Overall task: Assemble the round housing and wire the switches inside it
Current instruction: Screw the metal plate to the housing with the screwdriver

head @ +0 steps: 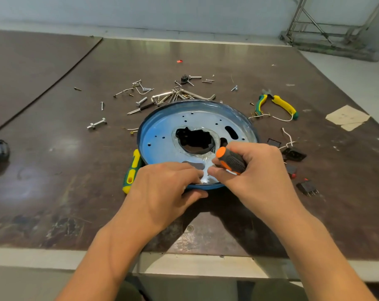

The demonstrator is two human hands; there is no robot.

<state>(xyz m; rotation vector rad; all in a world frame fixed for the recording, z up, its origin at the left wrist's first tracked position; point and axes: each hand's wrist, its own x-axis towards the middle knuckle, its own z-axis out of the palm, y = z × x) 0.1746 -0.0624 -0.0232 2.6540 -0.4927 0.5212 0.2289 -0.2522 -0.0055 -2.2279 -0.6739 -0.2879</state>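
**Two hands at work on the housing's near rim**

On a dark counter [65,192], the round blue housing [160,135] lies open side up. The left hand [162,187] is at the housing's near rim, its grip pinching that rim with fingers inside and thumb outside. The right hand [258,172], over the housing's near right edge, has its grip closed round an orange-and-black screwdriver [229,160]; the tip is hidden behind the fingers. Yellow-handled pliers [280,104] lie beyond the housing's right side, black switches [307,187] to its right, and loose screws [175,95] just behind it. The step appears to be a fastening on the housing's near floor. Doing it well likely means keeping the blade square to the screw, pressing firmly down, and using the left hand to stop the housing turning.
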